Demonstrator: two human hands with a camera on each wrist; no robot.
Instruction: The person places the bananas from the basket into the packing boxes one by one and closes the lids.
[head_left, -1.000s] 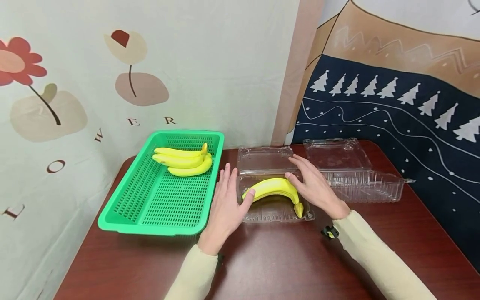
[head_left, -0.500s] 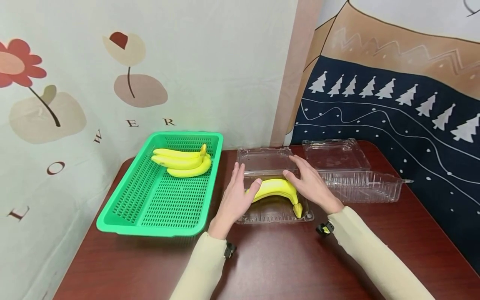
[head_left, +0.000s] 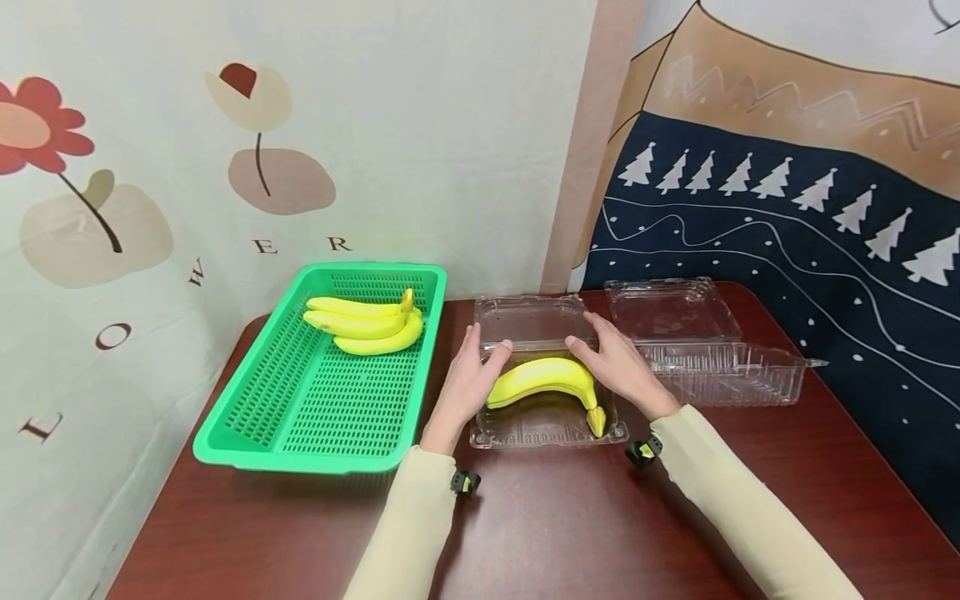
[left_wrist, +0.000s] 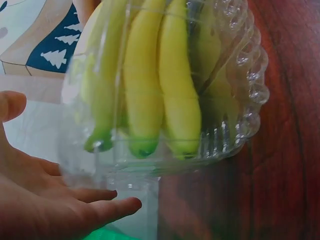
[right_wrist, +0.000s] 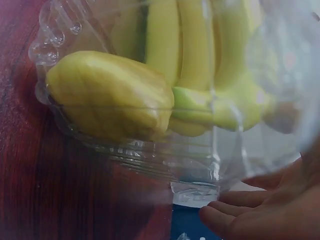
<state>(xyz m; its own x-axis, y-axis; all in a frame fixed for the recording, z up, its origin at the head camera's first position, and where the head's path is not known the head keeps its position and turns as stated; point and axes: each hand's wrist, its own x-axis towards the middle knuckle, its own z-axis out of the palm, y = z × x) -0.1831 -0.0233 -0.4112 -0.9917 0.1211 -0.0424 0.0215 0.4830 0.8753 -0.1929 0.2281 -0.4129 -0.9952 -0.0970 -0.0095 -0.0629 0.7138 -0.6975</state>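
A yellow bunch of bananas (head_left: 543, 377) lies in the base of a clear plastic clamshell box (head_left: 517, 435), stem end toward the near right. The box's lid (head_left: 525, 318) is folded back behind it. My left hand (head_left: 467, 379) is at the box's left side, fingers extended and thumb raised over the edge. On the opposite side is my right hand (head_left: 618, 362), its fingers also straight, thumb near the bananas. In the left wrist view, banana tips (left_wrist: 142, 147) show through the wall beside my fingers. The stem (right_wrist: 107, 95) shows through plastic in the right wrist view.
A green perforated basket (head_left: 307, 458) stands on the left, with another banana bunch (head_left: 367, 321) at its back. To the right, a second clear clamshell box (head_left: 727, 379) sits with its lid laid back. Printed cloth (head_left: 450, 150) hangs behind the dark red table (head_left: 540, 525).
My left hand has moved right, from beside the basket to the box's left side, and now covers less of the bananas. My right hand has barely moved. The bananas stay put.
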